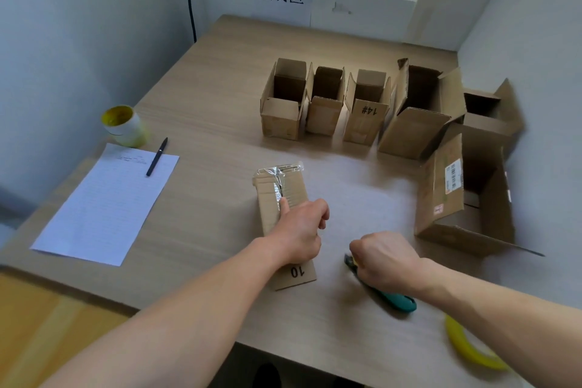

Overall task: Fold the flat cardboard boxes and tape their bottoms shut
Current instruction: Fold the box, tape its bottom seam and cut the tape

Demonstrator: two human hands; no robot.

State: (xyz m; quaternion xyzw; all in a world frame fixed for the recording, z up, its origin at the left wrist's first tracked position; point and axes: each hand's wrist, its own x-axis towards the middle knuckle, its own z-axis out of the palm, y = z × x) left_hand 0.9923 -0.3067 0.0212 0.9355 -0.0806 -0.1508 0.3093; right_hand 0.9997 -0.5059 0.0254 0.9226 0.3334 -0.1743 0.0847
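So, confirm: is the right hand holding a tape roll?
No, the right hand grips the teal cutter; the nearest tape roll lies apart.

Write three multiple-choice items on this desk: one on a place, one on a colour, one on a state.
1. The pen lies: A) across a corner of the sheet of paper; B) inside a box; C) on the floor.
2. The handle of the knife gripped by the right hand is: A) red; B) teal; C) white.
3. The boxes in the far row stand with their tops: A) open; B) taped shut; C) covered by lids.

Answers: 1 A, its barrel crosses the sheet's far corner. 2 B, the teal handle sticks out behind the hand. 3 A, the flaps stand up and the insides show.
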